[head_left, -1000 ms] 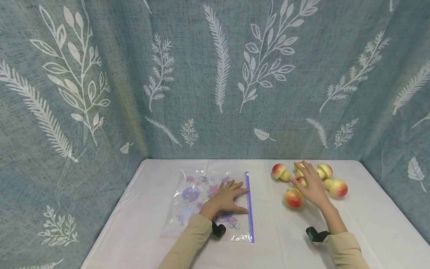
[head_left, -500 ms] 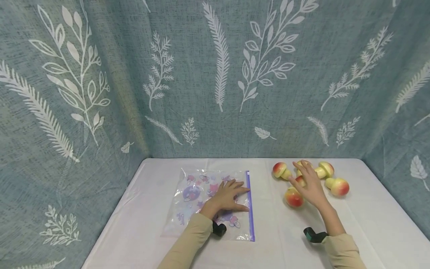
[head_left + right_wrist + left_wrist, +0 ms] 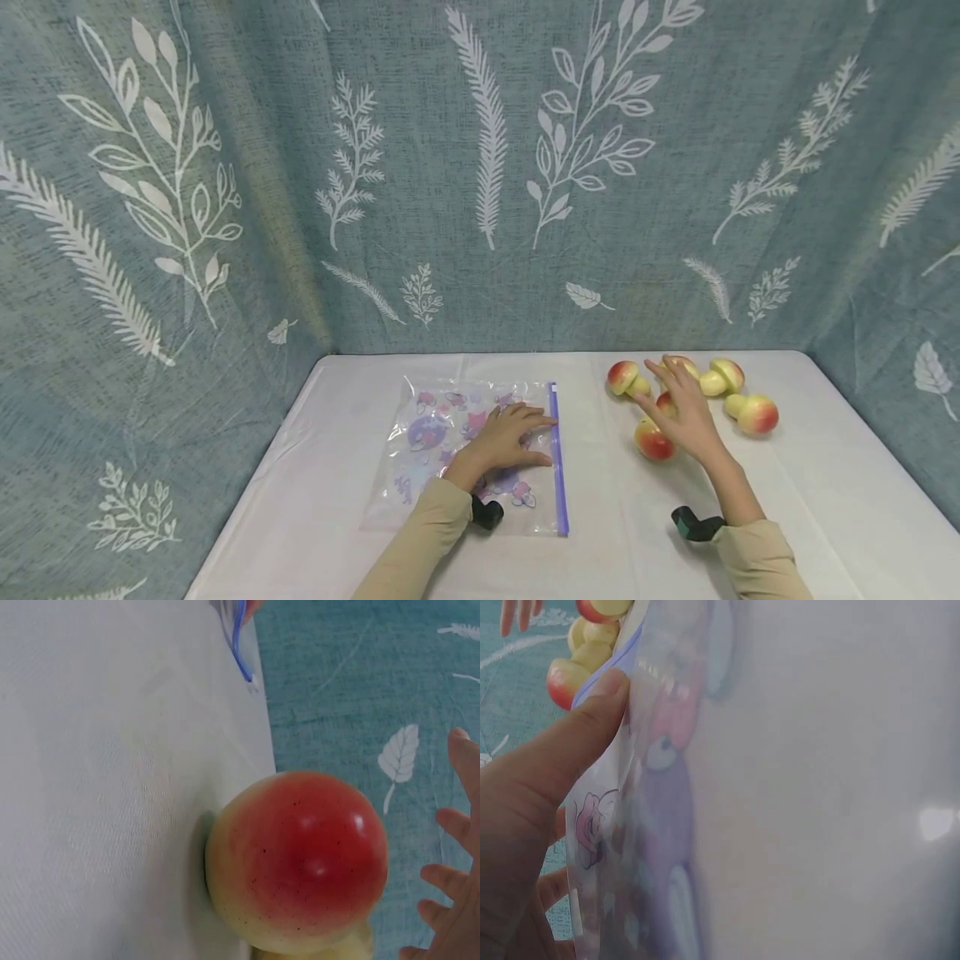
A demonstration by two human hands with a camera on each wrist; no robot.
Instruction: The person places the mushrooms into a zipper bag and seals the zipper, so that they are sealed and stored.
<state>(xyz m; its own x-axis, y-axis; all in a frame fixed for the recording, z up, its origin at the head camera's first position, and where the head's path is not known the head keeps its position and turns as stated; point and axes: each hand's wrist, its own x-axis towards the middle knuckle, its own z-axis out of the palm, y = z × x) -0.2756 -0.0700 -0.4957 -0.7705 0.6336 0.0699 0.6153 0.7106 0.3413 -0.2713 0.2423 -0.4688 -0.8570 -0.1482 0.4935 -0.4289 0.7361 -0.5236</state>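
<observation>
A clear zip bag (image 3: 427, 433) with purple and pink cartoon prints lies flat on the table, its blue zip strip (image 3: 561, 500) on the right side. Over the bag spreads my left hand (image 3: 501, 440), thumb and fingers apart, the fingertips reaching the strip. In the left wrist view the thumb (image 3: 577, 742) rests right at the strip. My right hand (image 3: 686, 417) hovers with fingers spread over several red-and-yellow toy mushrooms, partly hiding some. The nearest mushroom (image 3: 300, 862) looms large in the right wrist view, apart from the fingers.
One mushroom (image 3: 624, 379) lies left of the right hand; another mushroom (image 3: 752, 414) lies to its right, and a third mushroom (image 3: 723, 377) behind it. A white cloth covers the table (image 3: 315, 483). Blue-green leaf-patterned curtains (image 3: 480, 300) enclose the back and sides.
My right hand has shifted slightly left over the mushrooms. The left thumb and fingers have drawn a little closer together; the bag has stayed in place.
</observation>
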